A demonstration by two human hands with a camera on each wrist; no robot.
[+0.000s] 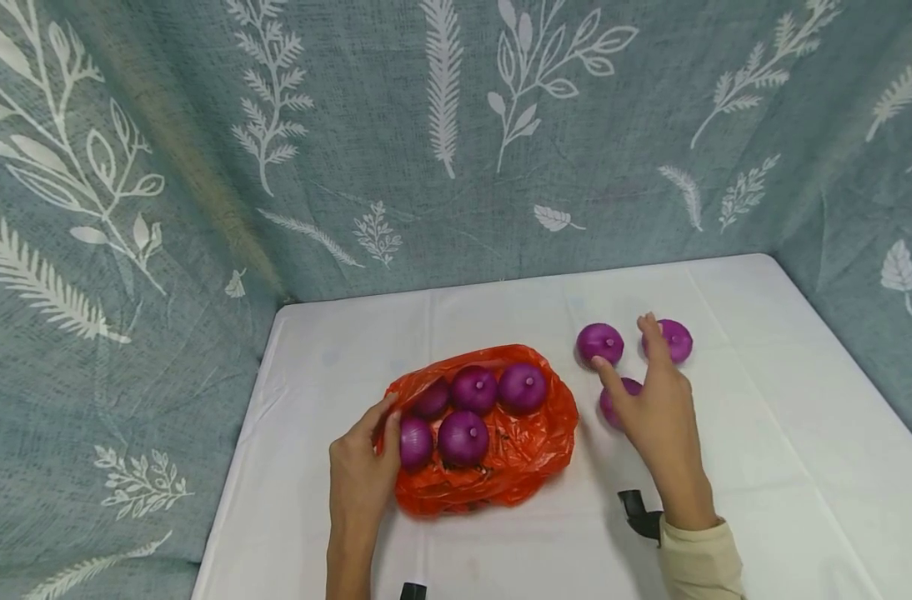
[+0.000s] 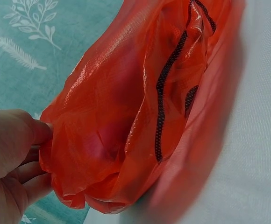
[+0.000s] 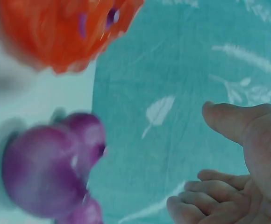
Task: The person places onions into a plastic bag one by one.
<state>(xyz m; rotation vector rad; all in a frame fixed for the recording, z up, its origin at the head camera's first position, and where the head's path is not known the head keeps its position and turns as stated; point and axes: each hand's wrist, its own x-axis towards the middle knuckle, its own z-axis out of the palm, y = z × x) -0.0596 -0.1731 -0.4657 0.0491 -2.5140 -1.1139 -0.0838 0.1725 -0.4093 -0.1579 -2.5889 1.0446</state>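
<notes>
A red plastic bag [image 1: 534, 454] lies with its mouth spread wide, and several purple onions [image 1: 463, 437] show inside it. My left hand [image 1: 362, 471] pinches the bag's left rim, thumb on the inner side by an onion [image 1: 415, 442] and fingers outside. The left wrist view shows the fingers at the bag's outer wall [image 2: 103, 126], which has black print. To the right of the bag sit three loose onions [image 1: 599, 343]. Over them hovers my right hand [image 1: 666, 425], fingers extended and thumb spread apart, holding nothing. It partly covers the nearest onion [image 1: 613, 408] and the far right one [image 1: 678, 342].
A white cloth [image 1: 493, 312] covers the table. Blue-grey curtains [image 1: 471, 225] with white leaf patterns hang behind the table and along both sides. A black wrist-camera mount [image 1: 639, 517] sticks out beside the right sleeve [image 1: 699, 558].
</notes>
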